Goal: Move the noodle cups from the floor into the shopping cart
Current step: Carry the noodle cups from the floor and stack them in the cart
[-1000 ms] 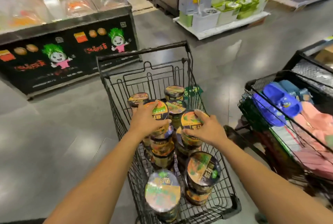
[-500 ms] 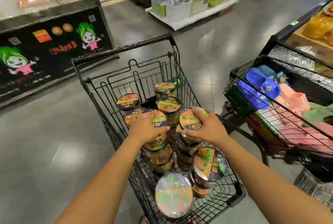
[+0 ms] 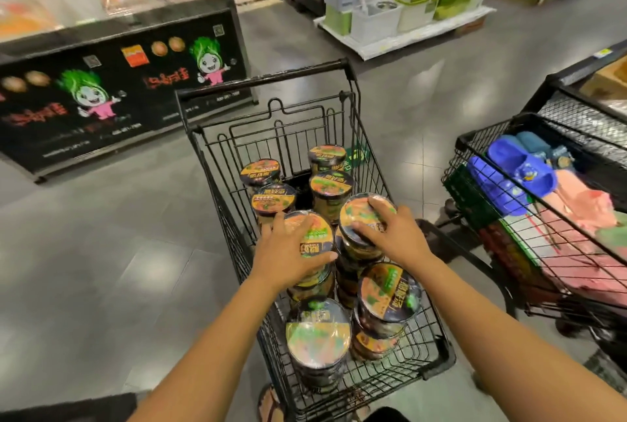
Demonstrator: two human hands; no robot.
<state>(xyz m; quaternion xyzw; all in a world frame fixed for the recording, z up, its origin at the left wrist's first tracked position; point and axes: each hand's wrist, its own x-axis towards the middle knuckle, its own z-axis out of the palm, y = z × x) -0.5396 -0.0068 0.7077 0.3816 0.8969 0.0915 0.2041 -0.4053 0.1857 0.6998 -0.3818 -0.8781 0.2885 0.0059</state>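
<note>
In the shopping cart: noodle cups stand in stacks from the handle end to the near end. None shows on the floor tiles beside the cart.
Left hand: spread over the lid of the left cup at mid-basket. The fingers curl over the far rim and the thumb is on the near rim, a grip from above.
Right hand: fingers curled across the lid of the right cup, gripping it. This cup is just beside the left cup, toward the cart's right wall.
Seating: both cups top their stacks. Whether they bear fully on the cups below cannot be told.
Handling (judgement): light, with thin stiff walls. The glossy film wrap is likely slippery, and the lid centre is likely to dent.
Grip point (judgement): the rim and upper wall, not the lid centre. The tall stacks may tip if nudged.
Lid print: orange and green artwork with characters on a dark band, too blurred to read. No brand is legible.
Display counter: beyond the cart's left side. It shows a green-haired cartoon figure and unreadable red script.
Second cart: right of the shopping cart, holding blue slippers.
</note>
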